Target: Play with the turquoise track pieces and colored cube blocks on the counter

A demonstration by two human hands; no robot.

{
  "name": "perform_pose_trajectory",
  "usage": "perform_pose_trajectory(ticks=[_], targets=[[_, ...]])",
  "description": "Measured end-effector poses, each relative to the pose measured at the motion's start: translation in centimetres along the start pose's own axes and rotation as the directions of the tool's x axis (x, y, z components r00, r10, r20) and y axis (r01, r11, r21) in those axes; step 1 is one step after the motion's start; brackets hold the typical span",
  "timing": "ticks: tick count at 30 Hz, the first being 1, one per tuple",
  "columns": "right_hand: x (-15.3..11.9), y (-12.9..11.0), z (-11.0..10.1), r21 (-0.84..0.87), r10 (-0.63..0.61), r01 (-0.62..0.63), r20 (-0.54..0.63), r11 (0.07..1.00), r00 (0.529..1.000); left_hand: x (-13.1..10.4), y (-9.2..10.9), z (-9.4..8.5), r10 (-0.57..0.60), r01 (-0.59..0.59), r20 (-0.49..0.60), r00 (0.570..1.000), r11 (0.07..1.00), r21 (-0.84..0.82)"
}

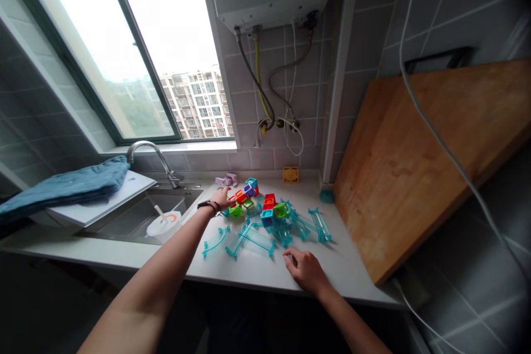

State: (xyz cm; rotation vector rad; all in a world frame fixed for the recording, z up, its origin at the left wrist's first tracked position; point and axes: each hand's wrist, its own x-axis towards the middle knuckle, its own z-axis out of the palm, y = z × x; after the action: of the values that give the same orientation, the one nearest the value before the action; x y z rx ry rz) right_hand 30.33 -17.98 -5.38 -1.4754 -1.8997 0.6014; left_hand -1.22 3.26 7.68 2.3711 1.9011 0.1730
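My left hand (221,198), with a dark watch and a band on its wrist, reaches to the left end of a cluster of coloured block frames. Its fingers are apart at a red and orange block (240,196); whether they touch it is hard to see. Purple (249,190), blue (251,182) and green (236,210) blocks lie around it. To the right sit a red block (269,201), a blue block (267,217) and a green one (281,210). My right hand (306,270) rests near the counter's front edge, fingers curled, nothing visible in them.
Clear teal track pieces (251,240) lie between my hands, with more (320,225) at right. A yellow frame (291,175) and pink pieces (226,180) are by the wall. A sink (124,224) with a white container (164,225) is left; a wooden board (418,160) leans right.
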Motion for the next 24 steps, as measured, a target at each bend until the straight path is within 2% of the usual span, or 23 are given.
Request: perform_pose_trajectory(ticks=[4,12,24], targets=[[0.0,0.0,-0.1,-0.001,0.007,-0.007,0.022,1.0,1.0,2.2,0.5,1.0,-0.015,0.017,0.025,1.0,0.995,-0.095],[-0.1,-0.3,-0.3,-0.018,0.011,-0.01,0.046,1.0,0.999,4.2,0.7,3.1,-0.063,0.082,0.123,0.99,0.984,-0.157],[0.0,-0.2,-0.2,-0.051,0.011,-0.008,0.061,0.999,0.998,3.9,-0.3,3.3,-0.047,0.054,0.034,0.998,0.967,-0.25]])
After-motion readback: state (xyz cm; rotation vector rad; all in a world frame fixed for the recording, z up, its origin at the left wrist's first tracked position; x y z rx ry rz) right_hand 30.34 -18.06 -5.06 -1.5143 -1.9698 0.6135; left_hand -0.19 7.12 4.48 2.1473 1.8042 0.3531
